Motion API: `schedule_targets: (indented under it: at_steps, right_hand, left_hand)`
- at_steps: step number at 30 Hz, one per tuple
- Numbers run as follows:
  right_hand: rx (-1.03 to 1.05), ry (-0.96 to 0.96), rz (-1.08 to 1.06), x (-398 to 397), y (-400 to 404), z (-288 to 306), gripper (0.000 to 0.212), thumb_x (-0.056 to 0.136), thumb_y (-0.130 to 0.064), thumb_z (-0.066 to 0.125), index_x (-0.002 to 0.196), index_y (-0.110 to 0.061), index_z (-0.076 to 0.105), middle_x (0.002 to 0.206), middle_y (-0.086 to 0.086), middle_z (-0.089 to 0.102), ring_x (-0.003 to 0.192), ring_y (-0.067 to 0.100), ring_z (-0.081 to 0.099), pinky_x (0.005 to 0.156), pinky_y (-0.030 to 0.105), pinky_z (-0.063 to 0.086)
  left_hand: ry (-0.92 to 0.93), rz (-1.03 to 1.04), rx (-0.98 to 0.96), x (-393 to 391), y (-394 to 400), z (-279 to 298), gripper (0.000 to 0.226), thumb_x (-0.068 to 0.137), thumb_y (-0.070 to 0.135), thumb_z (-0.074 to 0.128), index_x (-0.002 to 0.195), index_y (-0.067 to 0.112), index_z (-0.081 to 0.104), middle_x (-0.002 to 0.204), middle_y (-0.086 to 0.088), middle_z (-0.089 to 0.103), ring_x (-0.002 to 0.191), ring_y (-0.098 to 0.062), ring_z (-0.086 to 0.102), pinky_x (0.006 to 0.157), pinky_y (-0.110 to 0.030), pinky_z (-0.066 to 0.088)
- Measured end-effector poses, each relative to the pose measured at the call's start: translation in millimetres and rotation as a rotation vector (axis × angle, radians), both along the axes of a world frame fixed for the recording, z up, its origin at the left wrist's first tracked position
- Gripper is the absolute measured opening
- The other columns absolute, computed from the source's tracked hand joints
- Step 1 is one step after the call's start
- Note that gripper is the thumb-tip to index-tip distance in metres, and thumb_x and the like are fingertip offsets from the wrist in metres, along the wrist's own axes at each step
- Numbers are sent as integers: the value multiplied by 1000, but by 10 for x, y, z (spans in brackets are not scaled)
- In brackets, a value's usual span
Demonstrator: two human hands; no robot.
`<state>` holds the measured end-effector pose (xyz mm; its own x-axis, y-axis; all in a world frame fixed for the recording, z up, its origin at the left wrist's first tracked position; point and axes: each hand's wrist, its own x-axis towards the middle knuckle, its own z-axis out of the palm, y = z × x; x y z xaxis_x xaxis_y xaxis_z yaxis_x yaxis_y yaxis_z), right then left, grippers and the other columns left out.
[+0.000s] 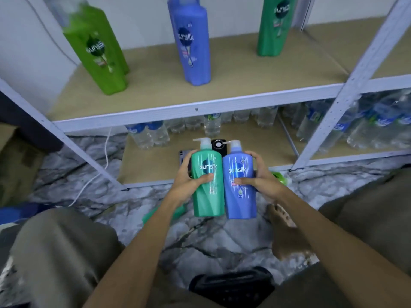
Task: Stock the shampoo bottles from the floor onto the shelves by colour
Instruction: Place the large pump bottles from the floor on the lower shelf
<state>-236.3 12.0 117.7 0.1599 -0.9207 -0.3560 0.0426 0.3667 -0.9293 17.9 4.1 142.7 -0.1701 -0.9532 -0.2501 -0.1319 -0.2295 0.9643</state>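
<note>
gripped upright at frame centre, teal bottle (208, 183) in left hand (185, 181), blue bottle (240, 185) in right hand (264, 178), matching shelf bottles (195, 47) straight above.

"sunsilk" on shampoo bottles (208, 176) (all five)

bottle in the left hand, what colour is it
Teal green bottle with a white pump top, gripped by the left hand; the head view shows it clearly.

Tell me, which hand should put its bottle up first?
Probably right: its blue bottle sits almost under the shelf's blue bottle. The left's teal bottle must cross to the far-right teal one.
</note>
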Motion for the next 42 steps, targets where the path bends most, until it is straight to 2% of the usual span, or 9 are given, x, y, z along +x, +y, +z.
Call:
schedule_targets:
  at_steps: [2,6,8,13,17,20,26,34,42]
  right_hand:
    - [-87,-7,5,29,-31,286,93,58,-10,90,133,-38,41,121,15,69,102,32,71,85,57,59]
    - [-293,22,-13,82,-78,703,89,65,8,87,130,-33,41,124,13,64,99,24,71,82,45,61]
    - [-359,34,-10,85,-93,891,87,68,10,85,130,-32,40,122,11,65,96,21,71,81,42,61]
    - [-509,66,10,96,-217,1460,87,71,6,86,134,-29,37,125,15,62,102,22,70,89,45,59]
    - [-562,99,-20,14,-318,1832,86,75,9,82,136,-29,34,117,17,68,97,25,73,83,45,61]
    - [-591,153,-55,-59,-399,2060,84,77,3,83,137,-31,33,118,17,67,98,27,73,80,41,62]
    - [-700,188,-119,-167,-651,2330,81,78,1,83,136,-29,35,119,11,66,94,16,72,74,28,59]
    - [-837,175,-233,-96,-1200,2471,81,75,5,84,132,-30,37,119,8,64,94,16,72,74,27,59]
    - [-932,302,-325,65,-1713,2298,86,73,-10,90,127,-52,39,132,-4,61,102,12,69,82,33,59]
  left_hand:
    - [-20,-12,-86,22,1,297,78,71,17,91,134,34,49,120,-2,69,99,-22,73,76,-48,63]
    - [-87,-29,-267,76,-37,831,77,71,5,90,133,25,47,116,2,69,94,-4,71,74,-23,59]
    - [-119,-53,-341,115,-90,1037,82,68,8,92,134,26,47,119,-1,68,103,-12,70,82,-26,58]
    - [-166,-24,-450,168,-235,1591,87,66,15,94,115,68,45,106,9,75,100,-13,72,87,-32,59]
    - [-167,-26,-549,80,-423,1851,86,63,19,96,131,39,46,106,1,74,99,-20,71,89,-42,59]
    - [-112,-18,-592,-54,-573,1970,87,64,15,95,133,31,45,107,-3,74,97,-24,72,86,-48,60]
    - [-38,13,-654,-277,-845,2124,85,68,7,92,131,38,45,112,9,72,97,-16,73,85,-40,60]
    - [2,69,-713,-267,-1311,2242,86,68,-2,89,131,36,45,122,-4,66,100,-19,72,85,-39,61]
    - [-49,151,-760,-17,-1668,2233,84,67,-6,88,125,33,42,113,3,67,93,-13,72,74,-23,57]
